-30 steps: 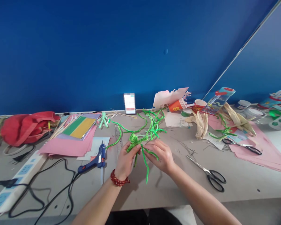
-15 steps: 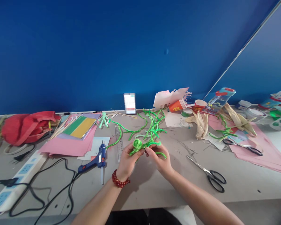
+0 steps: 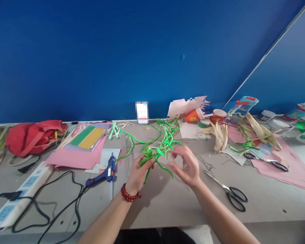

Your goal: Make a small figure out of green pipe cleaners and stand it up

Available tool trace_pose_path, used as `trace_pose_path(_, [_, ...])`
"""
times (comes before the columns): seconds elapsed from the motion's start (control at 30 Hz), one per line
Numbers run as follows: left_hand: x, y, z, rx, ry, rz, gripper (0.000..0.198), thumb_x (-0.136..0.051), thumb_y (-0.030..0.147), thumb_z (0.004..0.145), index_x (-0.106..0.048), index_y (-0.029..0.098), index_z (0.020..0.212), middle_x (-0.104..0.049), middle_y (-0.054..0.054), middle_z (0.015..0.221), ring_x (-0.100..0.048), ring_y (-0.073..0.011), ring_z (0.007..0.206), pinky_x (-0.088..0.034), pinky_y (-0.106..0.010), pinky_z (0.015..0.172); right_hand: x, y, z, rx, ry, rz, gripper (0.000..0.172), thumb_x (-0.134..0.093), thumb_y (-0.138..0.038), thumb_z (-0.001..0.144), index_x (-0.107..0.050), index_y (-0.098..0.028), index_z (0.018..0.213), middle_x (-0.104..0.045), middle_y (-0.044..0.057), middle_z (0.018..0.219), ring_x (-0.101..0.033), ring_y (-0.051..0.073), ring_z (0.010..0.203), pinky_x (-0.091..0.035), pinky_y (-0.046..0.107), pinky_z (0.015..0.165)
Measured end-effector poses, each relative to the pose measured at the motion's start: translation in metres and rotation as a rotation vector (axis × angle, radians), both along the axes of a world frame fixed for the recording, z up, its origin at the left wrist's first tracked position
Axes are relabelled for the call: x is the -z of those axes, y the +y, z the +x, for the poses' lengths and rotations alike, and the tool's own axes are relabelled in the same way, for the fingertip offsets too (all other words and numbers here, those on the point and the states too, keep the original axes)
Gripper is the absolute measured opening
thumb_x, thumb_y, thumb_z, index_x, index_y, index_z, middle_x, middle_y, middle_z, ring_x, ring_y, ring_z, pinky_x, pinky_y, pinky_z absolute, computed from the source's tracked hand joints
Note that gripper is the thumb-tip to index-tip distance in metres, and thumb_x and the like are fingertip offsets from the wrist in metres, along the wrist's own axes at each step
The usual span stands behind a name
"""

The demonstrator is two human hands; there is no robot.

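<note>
Between the thumb and fingers of my left hand [image 3: 139, 169] is a green pipe-cleaner figure [image 3: 148, 154] with a coiled round top. Loose green strands hang from it, one reaching down to the right and another below my fingers. My right hand [image 3: 186, 166] is apart from the figure, to its right, with thumb and fingers spread and nothing seen between them. Just behind both hands lies a tangled pile of green pipe cleaners [image 3: 169, 135]. A clear ruler [image 3: 129, 154] is partly hidden beyond my left hand.
Left of my hands lie a blue glue gun [image 3: 108, 173], pink paper [image 3: 71, 157] and a white power strip [image 3: 22, 193] with black cords. Black-handled scissors [image 3: 230, 191] lie to the right. A phone [image 3: 142, 113] leans on the blue wall, near a pale green pipe-cleaner figure [image 3: 114, 129].
My right hand has let go of the green figure, moved right and opened. A strand it was touching now hangs free. My left hand still holds the figure.
</note>
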State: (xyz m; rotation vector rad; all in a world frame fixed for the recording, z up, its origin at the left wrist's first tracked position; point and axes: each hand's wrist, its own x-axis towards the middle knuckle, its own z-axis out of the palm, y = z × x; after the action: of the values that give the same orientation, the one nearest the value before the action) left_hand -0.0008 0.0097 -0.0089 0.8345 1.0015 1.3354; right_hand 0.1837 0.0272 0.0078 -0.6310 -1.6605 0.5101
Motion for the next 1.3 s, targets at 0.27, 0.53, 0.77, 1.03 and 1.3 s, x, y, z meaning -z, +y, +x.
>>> trace_pose_path(0.27, [-0.004,-0.001,-0.001,0.086,0.061,-0.006,0.019,-0.082,0.030,0.067,-0.072,0.017,0.075,-0.061,0.001,0.066,-0.054,-0.0111,0.061,-0.045,-0.024,0.061,-0.004,-0.001,-0.005,-0.085,-0.075,-0.023,0.017,-0.063,-0.011,0.086,-0.069,-0.023,0.095,-0.069,0.003,0.080,-0.064,0.018,0.073,-0.052,0.032,0.068])
trace_pose_path(0.53, [-0.009,-0.001,-0.004,0.224,-0.267,-0.136,0.021,-0.086,0.031,0.063,-0.074,0.018,0.074,-0.063,0.000,0.063,-0.053,-0.0102,0.054,-0.046,-0.025,0.057,0.009,0.000,-0.015,0.017,0.075,0.008,0.016,-0.065,-0.008,0.082,-0.068,-0.022,0.088,-0.069,0.003,0.076,-0.066,0.019,0.072,-0.053,0.033,0.068])
trace_pose_path(0.77, [-0.005,0.001,-0.001,0.094,-0.373,-0.108,0.025,-0.089,0.030,0.058,-0.076,0.021,0.077,-0.075,-0.001,0.083,-0.065,-0.0126,0.075,-0.053,-0.024,0.071,0.017,-0.004,-0.028,-0.007,0.027,-0.241,0.006,-0.069,-0.022,0.082,-0.064,-0.020,0.079,-0.067,0.002,0.072,-0.064,0.016,0.067,-0.052,0.026,0.059])
trace_pose_path(1.03, [-0.007,-0.001,0.004,-0.096,-0.272,0.043,0.022,-0.087,0.030,0.062,-0.072,0.019,0.074,-0.075,0.000,0.075,-0.066,-0.0121,0.068,-0.052,-0.023,0.067,0.021,-0.012,-0.036,-0.080,0.059,-0.353,0.016,-0.073,-0.032,0.080,-0.067,-0.020,0.074,-0.067,0.002,0.069,-0.062,0.015,0.060,-0.051,0.025,0.057])
trace_pose_path(1.3, [0.000,-0.006,0.004,-0.113,-0.073,0.127,0.024,-0.081,0.035,0.070,-0.071,0.020,0.087,-0.076,-0.003,0.080,-0.070,-0.0187,0.079,-0.054,-0.033,0.080,0.022,-0.019,-0.040,-0.086,0.119,-0.464,0.015,-0.074,-0.034,0.079,-0.071,-0.019,0.075,-0.072,0.004,0.070,-0.067,0.018,0.064,-0.054,0.027,0.058])
